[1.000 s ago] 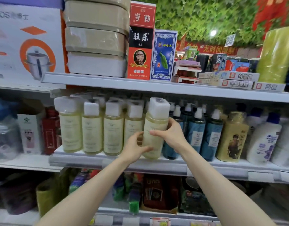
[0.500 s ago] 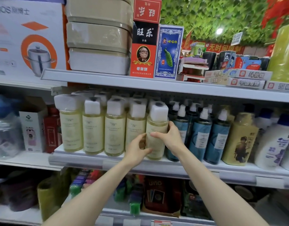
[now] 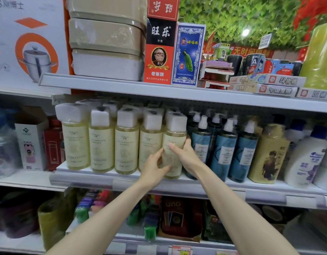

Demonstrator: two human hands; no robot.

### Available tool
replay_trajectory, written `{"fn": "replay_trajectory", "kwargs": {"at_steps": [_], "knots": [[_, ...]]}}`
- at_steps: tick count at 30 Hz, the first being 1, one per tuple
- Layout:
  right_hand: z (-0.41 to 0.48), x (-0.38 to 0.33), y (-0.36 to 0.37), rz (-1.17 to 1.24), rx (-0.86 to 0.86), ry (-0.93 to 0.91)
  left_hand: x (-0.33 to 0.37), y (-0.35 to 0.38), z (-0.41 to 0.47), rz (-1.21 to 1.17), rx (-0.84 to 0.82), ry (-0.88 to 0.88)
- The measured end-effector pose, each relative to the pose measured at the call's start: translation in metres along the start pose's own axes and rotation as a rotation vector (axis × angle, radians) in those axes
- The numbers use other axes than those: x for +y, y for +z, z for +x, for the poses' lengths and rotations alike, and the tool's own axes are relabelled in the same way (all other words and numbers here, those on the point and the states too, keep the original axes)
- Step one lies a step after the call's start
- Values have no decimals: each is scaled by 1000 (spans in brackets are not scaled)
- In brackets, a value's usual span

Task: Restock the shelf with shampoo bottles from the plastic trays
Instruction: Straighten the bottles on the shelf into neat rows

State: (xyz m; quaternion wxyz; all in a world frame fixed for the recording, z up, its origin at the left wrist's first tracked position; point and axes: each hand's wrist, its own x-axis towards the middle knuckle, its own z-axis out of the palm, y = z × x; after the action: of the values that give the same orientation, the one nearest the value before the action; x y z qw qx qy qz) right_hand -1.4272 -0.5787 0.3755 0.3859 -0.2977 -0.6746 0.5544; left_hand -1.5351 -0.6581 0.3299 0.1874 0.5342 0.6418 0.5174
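Centrally, pale yellow shampoo bottle (image 3: 172,144) stands on middle shelf (image 3: 122,179), at right end of matching row. Left hand (image 3: 155,167) and right hand (image 3: 185,156) clasp its sides, fingers wrapped on label. Likely heavy, stiff, shrink-wrap slippery; best gripped mid-body.

- The shampoo bottle (image 3: 172,144) is pale yellow and see-through, with a square white cap and a cream label; it stands upright at the shelf (image 3: 122,178) front edge.
- It is the right end of a row of matching bottles (image 3: 102,142), touching the next one.
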Motion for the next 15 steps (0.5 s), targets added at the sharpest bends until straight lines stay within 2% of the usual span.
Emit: {"fn": "replay_trajectory", "kwargs": {"at_steps": [15], "knots": [[-33, 10, 5, 95, 45, 24, 7, 4, -14, -331, -16, -120]]}}
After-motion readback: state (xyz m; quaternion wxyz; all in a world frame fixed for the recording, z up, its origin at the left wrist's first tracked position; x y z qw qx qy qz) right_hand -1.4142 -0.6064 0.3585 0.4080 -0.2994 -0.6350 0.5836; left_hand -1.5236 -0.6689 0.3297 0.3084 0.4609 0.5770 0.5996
